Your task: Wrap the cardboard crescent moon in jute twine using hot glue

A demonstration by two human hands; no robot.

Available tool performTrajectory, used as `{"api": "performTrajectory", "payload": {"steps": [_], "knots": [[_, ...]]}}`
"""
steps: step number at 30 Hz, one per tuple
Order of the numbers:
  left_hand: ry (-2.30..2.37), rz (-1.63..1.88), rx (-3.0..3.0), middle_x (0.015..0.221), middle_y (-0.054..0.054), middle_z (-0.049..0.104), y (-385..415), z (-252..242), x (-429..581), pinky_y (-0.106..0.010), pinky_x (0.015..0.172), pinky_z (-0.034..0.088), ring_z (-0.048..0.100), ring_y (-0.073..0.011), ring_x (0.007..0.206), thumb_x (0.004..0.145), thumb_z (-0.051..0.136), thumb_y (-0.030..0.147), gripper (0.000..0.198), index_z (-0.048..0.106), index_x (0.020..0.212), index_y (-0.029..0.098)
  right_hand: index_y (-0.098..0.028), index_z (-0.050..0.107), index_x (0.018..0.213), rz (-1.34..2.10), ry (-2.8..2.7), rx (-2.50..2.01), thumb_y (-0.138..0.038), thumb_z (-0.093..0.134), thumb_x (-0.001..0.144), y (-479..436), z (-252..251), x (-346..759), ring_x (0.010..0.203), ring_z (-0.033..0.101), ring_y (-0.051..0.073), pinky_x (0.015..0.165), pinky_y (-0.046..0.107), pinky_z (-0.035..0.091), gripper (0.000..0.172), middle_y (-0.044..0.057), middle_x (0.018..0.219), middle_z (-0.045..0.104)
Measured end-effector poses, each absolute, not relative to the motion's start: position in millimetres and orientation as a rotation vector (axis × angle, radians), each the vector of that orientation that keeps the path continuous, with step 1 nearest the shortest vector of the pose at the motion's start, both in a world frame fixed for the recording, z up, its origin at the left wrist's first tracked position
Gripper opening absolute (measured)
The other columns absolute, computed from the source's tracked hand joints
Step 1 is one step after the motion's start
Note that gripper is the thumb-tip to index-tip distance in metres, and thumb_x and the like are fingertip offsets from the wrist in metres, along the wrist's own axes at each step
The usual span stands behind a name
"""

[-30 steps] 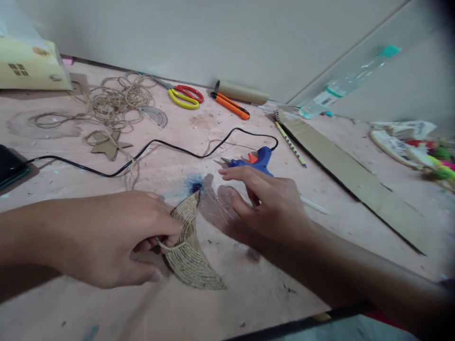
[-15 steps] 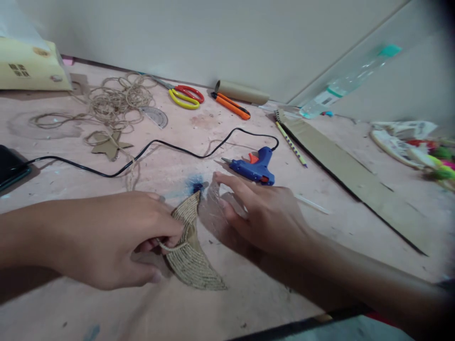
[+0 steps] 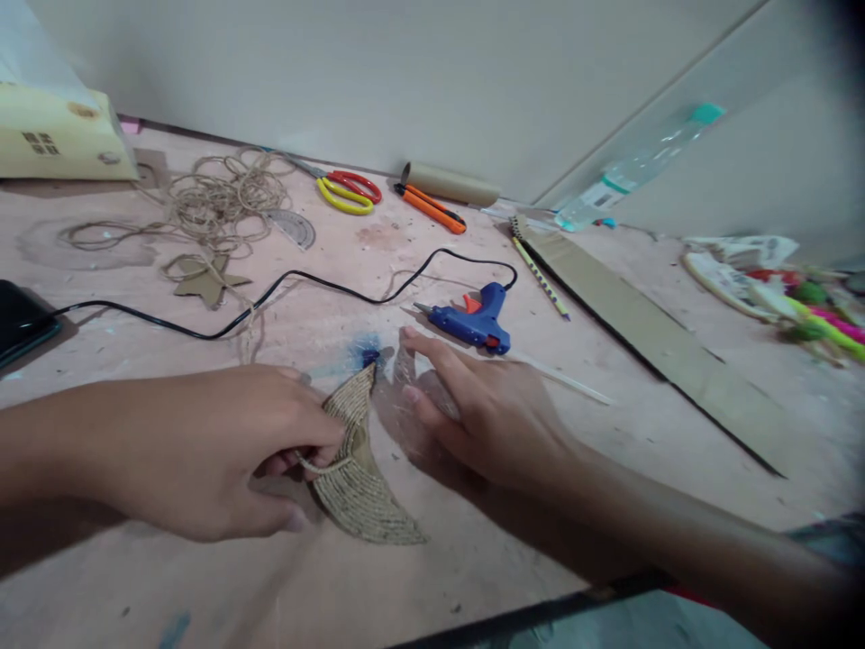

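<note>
My left hand [image 3: 203,446] pinches the inner edge of a twine-wrapped crescent shape [image 3: 361,487] and a loop of twine, pressing it to the table. To its right, my right hand [image 3: 487,410] lies with fingers stretched toward the crescent's upper tip and holds nothing. A blue hot glue gun [image 3: 469,322] lies on the table just beyond those fingers, not touched, its black cord [image 3: 270,290] running left. A thin clear glue stick [image 3: 574,386] lies to the right of that hand.
A heap of jute twine [image 3: 216,200], a cardboard star [image 3: 203,281], a protractor, red and yellow scissors [image 3: 348,189], an orange cutter [image 3: 429,205], a cardboard tube, a pencil and a long cardboard strip [image 3: 649,329] lie further back. A phone [image 3: 20,320] sits at far left.
My right hand has let go of the glue gun area and slid left toward the crescent's tip. My left hand has stayed put. The view shifted slightly.
</note>
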State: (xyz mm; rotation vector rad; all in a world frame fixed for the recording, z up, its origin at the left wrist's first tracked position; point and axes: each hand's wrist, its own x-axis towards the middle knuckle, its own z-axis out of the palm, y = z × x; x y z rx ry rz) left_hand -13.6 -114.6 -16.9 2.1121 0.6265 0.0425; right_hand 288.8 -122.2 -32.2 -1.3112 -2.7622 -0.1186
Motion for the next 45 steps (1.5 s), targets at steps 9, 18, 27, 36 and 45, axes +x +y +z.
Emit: {"api": "performTrajectory", "payload": {"steps": [9, 18, 27, 36, 45], "knots": [[0.605, 0.057, 2.101, 0.081, 0.003, 0.065, -114, -20, -14, -0.035, 0.062, 0.037, 0.057, -0.0188, 0.073, 0.084, 0.077, 0.014, 0.026, 0.053, 0.081, 0.025, -0.024, 0.083, 0.122, -0.378, -2.697, -1.420, -0.030, 0.054, 0.112, -93, -25, 282, 0.076, 0.079, 0.024, 0.058, 0.037, 0.036, 0.032, 0.007, 0.117, 0.087], [0.628, 0.041, 2.122, 0.079, 0.004, 0.064, -114, -21, -14, -0.034, 0.065, 0.038, 0.056, -0.0191, 0.074, 0.087, 0.078, 0.016, 0.027, 0.053, 0.080, 0.024, -0.025, 0.086, 0.131, -0.171, -2.818, -1.727, -0.024, 0.054, 0.109, -82, -22, 267, 0.105, 0.082, 0.030, 0.072, 0.036, 0.042, 0.039, 0.007, 0.133, 0.087], [0.617, 0.046, 2.121, 0.079, 0.004, 0.063, -116, -21, -15, -0.034, 0.065, 0.038, 0.056, -0.0184, 0.074, 0.088, 0.077, 0.015, 0.028, 0.052, 0.080, 0.024, -0.024, 0.085, 0.130, -0.110, -2.791, -1.710, -0.023, 0.057, 0.107, -82, -25, 273, 0.107, 0.082, 0.031, 0.075, 0.036, 0.045, 0.036, 0.006, 0.127, 0.087], [0.612, 0.041, 2.133, 0.079, 0.005, 0.064, -115, -21, -15, -0.035, 0.068, 0.038, 0.055, -0.0189, 0.074, 0.090, 0.077, 0.018, 0.026, 0.054, 0.081, 0.025, -0.024, 0.079, 0.138, -0.205, -2.861, -1.869, -0.028, 0.047, 0.116, -82, -18, 256, 0.104, 0.079, 0.030, 0.067, 0.037, 0.036, 0.039, 0.008, 0.142, 0.082], [0.621, 0.034, 2.138, 0.077, 0.004, 0.063, -116, -20, -15, -0.036, 0.066, 0.037, 0.055, -0.0198, 0.073, 0.089, 0.078, 0.018, 0.027, 0.053, 0.080, 0.025, -0.020, 0.077, 0.133, -0.232, -2.894, -1.939, -0.018, 0.046, 0.116, -79, -15, 247, 0.102, 0.079, 0.030, 0.063, 0.037, 0.027, 0.035, 0.010, 0.135, 0.081]]}}
